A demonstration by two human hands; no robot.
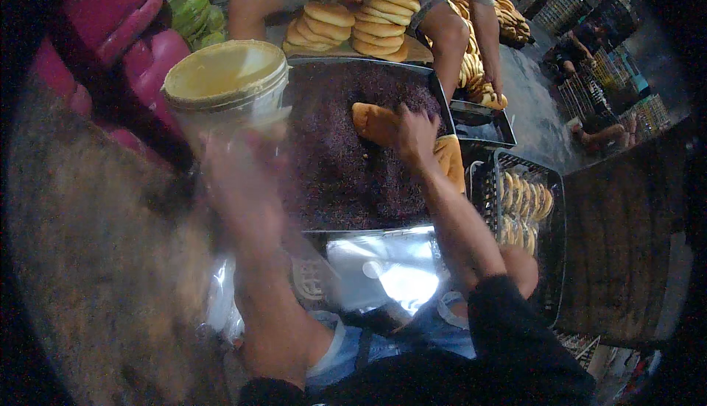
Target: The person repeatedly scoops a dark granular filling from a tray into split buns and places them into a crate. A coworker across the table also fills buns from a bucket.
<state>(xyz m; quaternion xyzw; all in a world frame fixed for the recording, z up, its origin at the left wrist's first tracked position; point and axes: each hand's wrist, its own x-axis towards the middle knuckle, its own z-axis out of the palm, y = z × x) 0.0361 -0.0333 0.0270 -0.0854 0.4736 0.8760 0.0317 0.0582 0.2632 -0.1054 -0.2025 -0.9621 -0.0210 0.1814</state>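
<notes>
My right hand [417, 130] is at the right part of a wide tray [353, 229] filled with dark sprinkles, its fingers at one end of a browned bread piece [376, 123] that lies on the sprinkles. Another bread piece [452, 160] rests at the tray's right edge, beside my right forearm. My left hand [246, 146], blurred by motion, is just below the rim of a white plastic bucket [226, 74] coated inside with a pale yellow spread. Whether it holds anything is unclear in the blur.
Stacks of round bread [386, 22] stand beyond the tray, before a seated person [455, 41]. A black crate [559, 251] at right holds packed bread [519, 201]. A small dark tray [486, 124] is beside the big one. Pink covered bundles [110, 14] and green bags [193, 14] lie at upper left.
</notes>
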